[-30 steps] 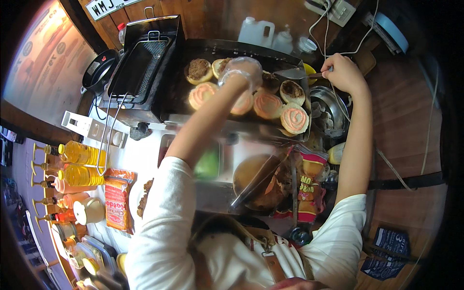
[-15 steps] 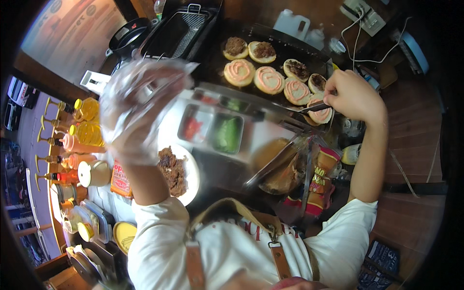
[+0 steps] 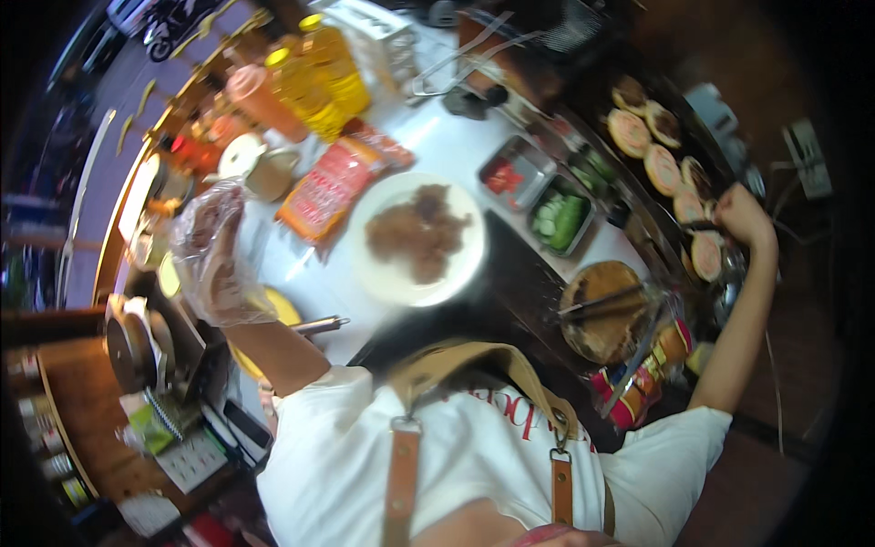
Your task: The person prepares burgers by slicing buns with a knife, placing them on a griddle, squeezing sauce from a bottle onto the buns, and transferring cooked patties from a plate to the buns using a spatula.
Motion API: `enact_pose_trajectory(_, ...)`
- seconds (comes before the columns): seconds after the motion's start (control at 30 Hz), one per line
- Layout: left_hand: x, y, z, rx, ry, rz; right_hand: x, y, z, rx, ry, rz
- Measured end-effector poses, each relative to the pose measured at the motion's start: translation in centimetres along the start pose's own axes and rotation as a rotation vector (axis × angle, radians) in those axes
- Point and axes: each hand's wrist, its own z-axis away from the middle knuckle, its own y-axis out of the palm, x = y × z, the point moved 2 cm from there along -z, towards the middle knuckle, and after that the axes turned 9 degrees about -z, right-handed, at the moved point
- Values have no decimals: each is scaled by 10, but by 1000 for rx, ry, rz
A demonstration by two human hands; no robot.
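My left hand (image 3: 214,246), in a loose clear plastic glove with brown smears, is raised at the left near the jars. Motion and the crinkled glove blur its fingers, so their pose is unclear. At the far right my bare right hand (image 3: 746,217) is closed round a dark, slim tool (image 3: 700,224) whose full shape I cannot make out. This tool lies across the row of bun halves on the dark griddle (image 3: 658,214). Pink sauce swirls coat several halves, such as one bun half (image 3: 662,170); others carry browned meat (image 3: 666,125). A white plate (image 3: 468,264) of cooked minced meat (image 3: 415,235) sits mid-counter.
Metal trays hold chopped tomato (image 3: 502,180) and sliced cucumber (image 3: 561,219). Beside the plate lies an orange packet (image 3: 328,191). Yellow oil bottles (image 3: 319,87) and pump bottles stand behind it. A round wooden board (image 3: 603,310) and a bread packet (image 3: 645,374) lie at the right.
The view has swung, bringing more of the left counter into sight. My gloved left hand has moved from beside the griddle to near the jars. My right hand stays by the buns, still gripping the tool.
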Motion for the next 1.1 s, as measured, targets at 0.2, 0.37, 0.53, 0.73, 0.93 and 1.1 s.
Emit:
enact_pose_trajectory(0.2,39,-69,37,-116,-174,21,-13,29,28,-77,-103,33)
enact_pose_trajectory(0.37,54,-134,65,-266,-233,-78,-1,45,53,-198,-155,-70)
enact_pose_trajectory(0.53,56,-190,89,-505,-146,-63,22,41,93,-417,-194,89)
enact_pose_trajectory(0.73,47,-236,131,-689,-141,-134,91,57,140,-684,-251,278)
enact_pose_trajectory(0.93,62,-204,130,-299,-262,-296,146,92,178,-523,-578,-161)
enact_pose_trajectory(1.1,58,-169,138,-16,-42,-368,160,161,205,116,-649,-508)
